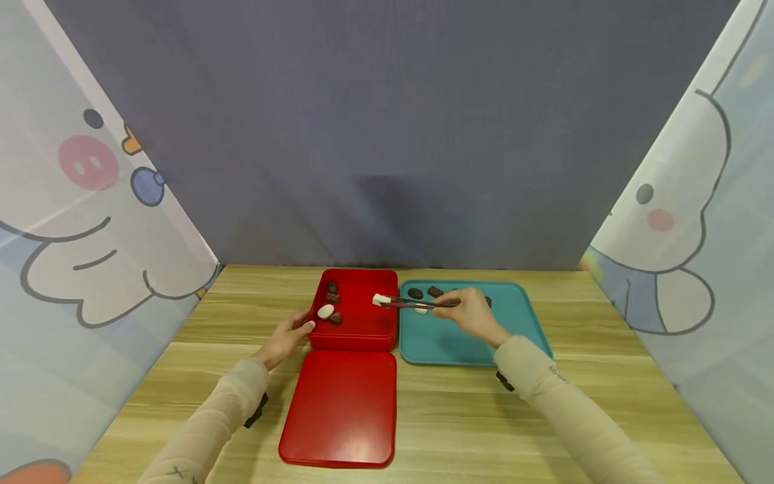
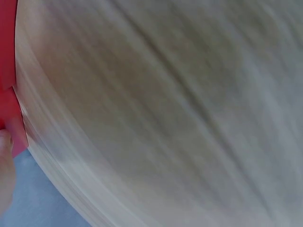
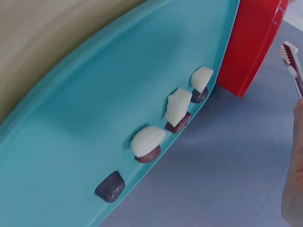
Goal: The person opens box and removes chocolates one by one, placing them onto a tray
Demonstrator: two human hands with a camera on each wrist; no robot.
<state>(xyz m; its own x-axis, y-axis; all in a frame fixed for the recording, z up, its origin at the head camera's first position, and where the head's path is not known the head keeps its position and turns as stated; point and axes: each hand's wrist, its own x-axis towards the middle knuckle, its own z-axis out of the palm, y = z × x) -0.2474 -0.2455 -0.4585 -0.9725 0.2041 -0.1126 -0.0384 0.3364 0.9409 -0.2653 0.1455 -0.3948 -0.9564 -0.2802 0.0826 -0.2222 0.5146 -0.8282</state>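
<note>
My right hand (image 1: 470,312) holds a pair of tongs (image 1: 417,302) level, reaching left from over the blue tray (image 1: 459,349). A white chocolate (image 1: 379,300) is between the tong tips, above the right part of the red box (image 1: 363,323). The right wrist view catches the serrated tong tips (image 3: 287,51) at its right edge. My left hand (image 1: 287,338) grips the left wall of the red box, thumb at the rim. Inside, along that wall, lie a white oval chocolate (image 1: 326,311) and several dark ones, among them a brown piece (image 1: 335,318).
A red lid (image 1: 341,410) lies flat directly before the box. Along the blue tray's far side sit white chocolates (image 3: 147,141) and dark chocolates (image 3: 110,186). The wooden table (image 1: 242,296) ends at a grey cloth wall (image 1: 387,134), with printed panels on both sides.
</note>
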